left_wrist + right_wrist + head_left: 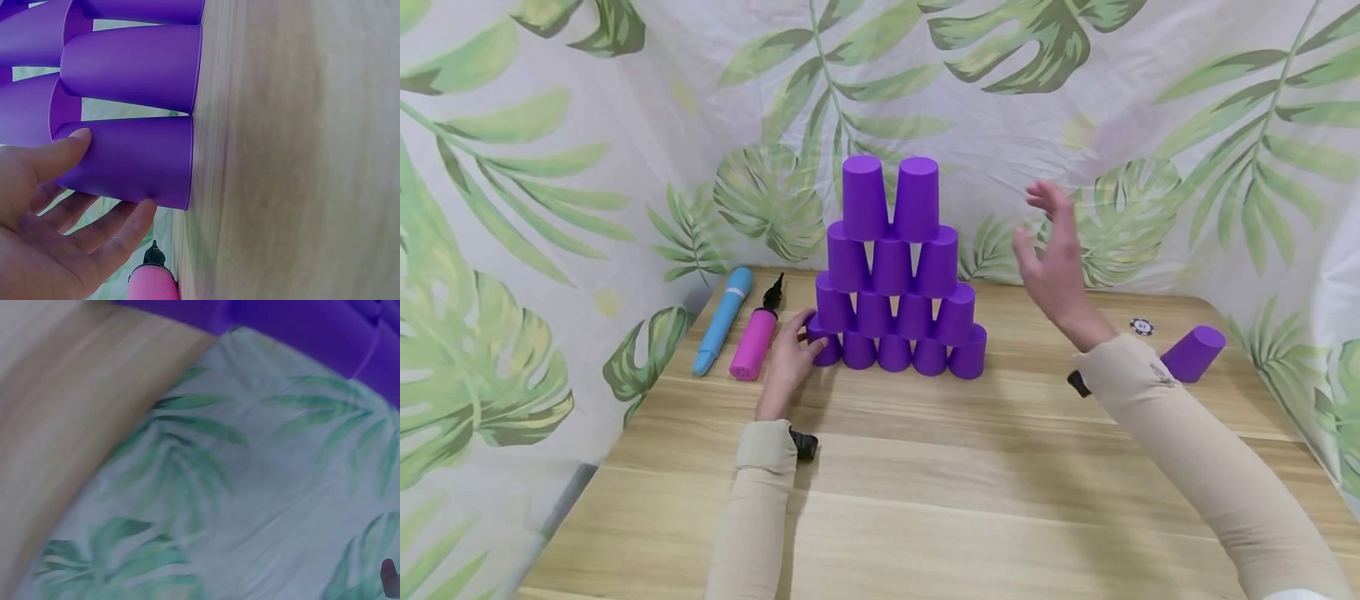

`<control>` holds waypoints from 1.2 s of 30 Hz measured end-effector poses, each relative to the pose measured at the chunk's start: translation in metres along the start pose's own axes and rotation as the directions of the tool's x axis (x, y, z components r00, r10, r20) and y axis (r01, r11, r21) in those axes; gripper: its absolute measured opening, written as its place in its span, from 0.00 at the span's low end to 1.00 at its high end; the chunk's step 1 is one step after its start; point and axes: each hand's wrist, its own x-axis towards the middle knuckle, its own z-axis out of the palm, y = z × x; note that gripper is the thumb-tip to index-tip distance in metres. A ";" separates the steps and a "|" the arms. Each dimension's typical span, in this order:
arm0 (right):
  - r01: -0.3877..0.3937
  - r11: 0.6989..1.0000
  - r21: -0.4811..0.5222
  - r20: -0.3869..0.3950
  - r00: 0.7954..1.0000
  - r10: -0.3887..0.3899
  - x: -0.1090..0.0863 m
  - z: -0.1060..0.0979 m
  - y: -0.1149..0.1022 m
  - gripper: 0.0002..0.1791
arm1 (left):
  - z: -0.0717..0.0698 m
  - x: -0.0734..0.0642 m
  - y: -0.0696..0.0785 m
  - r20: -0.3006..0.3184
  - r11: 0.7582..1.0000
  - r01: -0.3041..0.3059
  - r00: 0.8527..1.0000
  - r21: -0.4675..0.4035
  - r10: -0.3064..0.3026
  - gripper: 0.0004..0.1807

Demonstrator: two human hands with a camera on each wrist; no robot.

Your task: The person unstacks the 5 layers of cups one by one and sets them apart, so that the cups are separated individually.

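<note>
Upside-down purple cups stand stacked as a tower in rows that narrow upward, with two cups at the top. My left hand is at the bottom row's left end and holds the outermost cup. In the left wrist view its thumb lies on the cup's front, near the narrow end, while the other fingers wrap the outer side. My right hand is raised in the air to the right of the tower, fingers apart and holding nothing. Only a fingertip of it shows at the corner of the right wrist view.
One more purple cup stands at the table's right, partly behind my right sleeve, near a poker chip. Left of the tower lie a pink hand pump and a blue pump-like tube. A leaf-patterned curtain hangs behind the table.
</note>
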 end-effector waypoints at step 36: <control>-0.266 0.963 -0.044 0.345 0.900 0.264 0.047 0.085 -0.009 0.45 | 0.001 0.000 -0.002 0.003 0.999 0.000 1.000 -0.036 0.000 0.32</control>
